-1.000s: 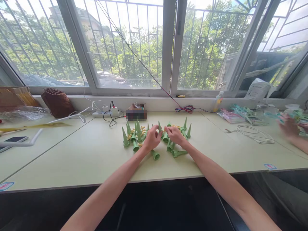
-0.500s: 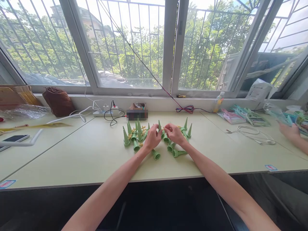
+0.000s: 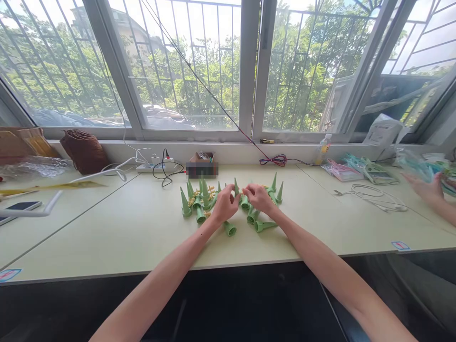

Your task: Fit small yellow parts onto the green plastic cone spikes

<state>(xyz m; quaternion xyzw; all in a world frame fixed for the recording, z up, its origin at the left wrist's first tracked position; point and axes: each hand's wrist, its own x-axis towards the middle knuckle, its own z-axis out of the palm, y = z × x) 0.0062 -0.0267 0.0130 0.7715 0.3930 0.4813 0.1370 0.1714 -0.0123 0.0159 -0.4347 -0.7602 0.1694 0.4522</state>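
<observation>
My left hand (image 3: 225,205) is closed round a green cone-shaped plastic watering spike (image 3: 236,186), its tip pointing up. Close beside it, my right hand (image 3: 260,197) has its fingertips pinched together at the spike's side; whatever is between them is too small and covered to make out. Around both hands lie more green spikes. One stands upright (image 3: 185,205) at the left, another lies with its hollow end (image 3: 231,230) towards me, and one on its side (image 3: 264,226) lies below my right wrist. Small yellow plastic pieces (image 3: 211,194) are scattered among the left spikes.
Behind the spikes are a small open box (image 3: 203,159), a power strip (image 3: 167,165) and bundled wires (image 3: 276,160). A white cable (image 3: 374,198) and bagged items (image 3: 344,170) lie to the right. Another person's hand (image 3: 427,190) is at the far right.
My hands stay nearly in the same place, fingers still together at the spike. The other person's hand at the far right has shifted slightly left, its fingers more spread.
</observation>
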